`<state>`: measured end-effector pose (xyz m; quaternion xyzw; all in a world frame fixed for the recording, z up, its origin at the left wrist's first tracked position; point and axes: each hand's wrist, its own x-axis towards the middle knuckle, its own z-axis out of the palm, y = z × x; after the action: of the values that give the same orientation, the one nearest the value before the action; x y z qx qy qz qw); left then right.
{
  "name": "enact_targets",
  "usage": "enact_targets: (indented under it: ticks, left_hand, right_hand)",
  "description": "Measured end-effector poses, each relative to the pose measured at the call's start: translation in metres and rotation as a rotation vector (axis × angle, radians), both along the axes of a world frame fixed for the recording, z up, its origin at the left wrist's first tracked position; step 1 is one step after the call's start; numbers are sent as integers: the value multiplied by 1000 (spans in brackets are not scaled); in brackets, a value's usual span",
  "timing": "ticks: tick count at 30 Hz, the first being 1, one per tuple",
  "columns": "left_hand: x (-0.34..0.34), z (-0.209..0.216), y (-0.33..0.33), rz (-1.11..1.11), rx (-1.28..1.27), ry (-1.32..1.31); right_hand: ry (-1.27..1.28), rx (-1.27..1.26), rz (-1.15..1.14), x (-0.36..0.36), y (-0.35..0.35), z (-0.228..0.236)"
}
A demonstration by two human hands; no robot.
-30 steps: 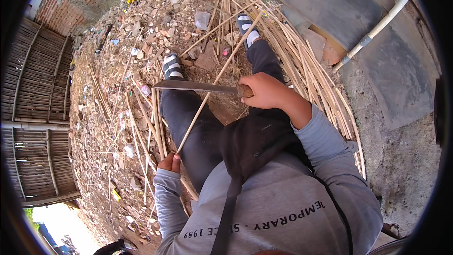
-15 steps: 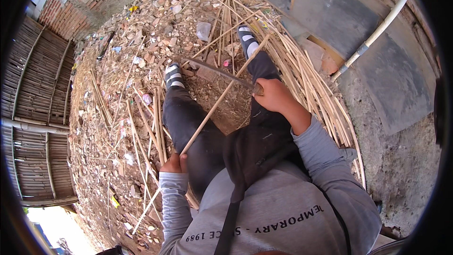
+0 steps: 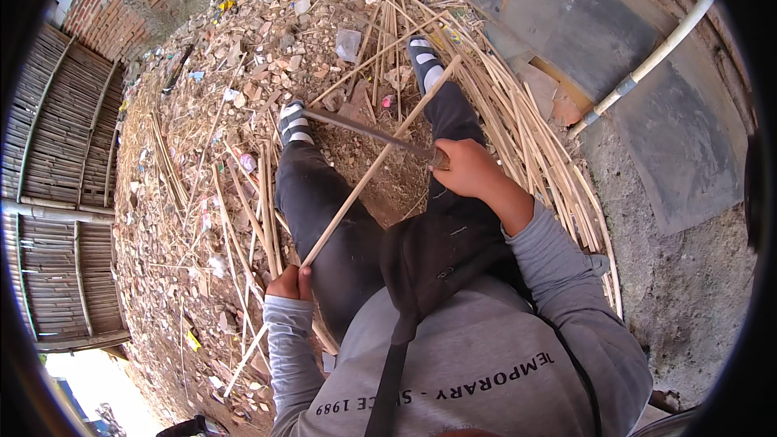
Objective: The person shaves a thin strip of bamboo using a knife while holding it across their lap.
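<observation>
A long pale bamboo strip (image 3: pixel 350 204) slants across my lap, from near my left hip up to beside my far right foot. Its near end is gripped by my left hand (image 3: pixel 290 282), thumb pressed along it. My right hand (image 3: pixel 469 167) is closed around the handle of a long machete (image 3: pixel 348 125). The dark blade points left toward my left foot and crosses the strip about midway, touching or very close to it. Part of the handle is hidden inside my right fist.
More bamboo strips (image 3: pixel 518 125) lie in a long pile along my right leg. Others (image 3: pixel 265 218) rest beside my left thigh, and some (image 3: pixel 388 28) lie beyond my feet. Rubble and litter cover the ground. Dark panels (image 3: pixel 587 24) and a pale pole (image 3: pixel 647 65) stand at right.
My left hand has shifted slightly left and down with the strip's near end. The machete's blade has tilted a little, its tip moving left and nearer.
</observation>
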<state>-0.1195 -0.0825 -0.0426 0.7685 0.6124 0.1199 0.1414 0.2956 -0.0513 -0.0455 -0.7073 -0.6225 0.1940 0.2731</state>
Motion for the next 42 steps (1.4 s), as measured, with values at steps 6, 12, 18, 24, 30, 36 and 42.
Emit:
enact_targets:
  ticks: [6, 12, 18, 24, 30, 36, 42]
  left_hand:
    - [1, -1, 12, -39, -61, -124]
    - [0, -1, 10, -36, -76, -62]
    - [6, 13, 16, -45, -106, -117]
    - [-2, 6, 15, -49, -108, -114]
    - [8, 19, 17, -35, -116, -90]
    - [3, 20, 11, -3, -161, -131]
    - [9, 20, 18, -52, -73, -92]
  right_hand:
    - [-97, 11, 87, 20, 27, 6]
    - [-150, 10, 116, 0, 23, 24]
    - [-118, -19, -7, 40, 49, 0]
    - [-219, -46, 175, 3, 31, 21]
    - [-123, -63, -32, 39, 56, -1]
    - [-129, -114, 143, 4, 38, 12]
    - [-64, -43, -119, 59, 59, -14]
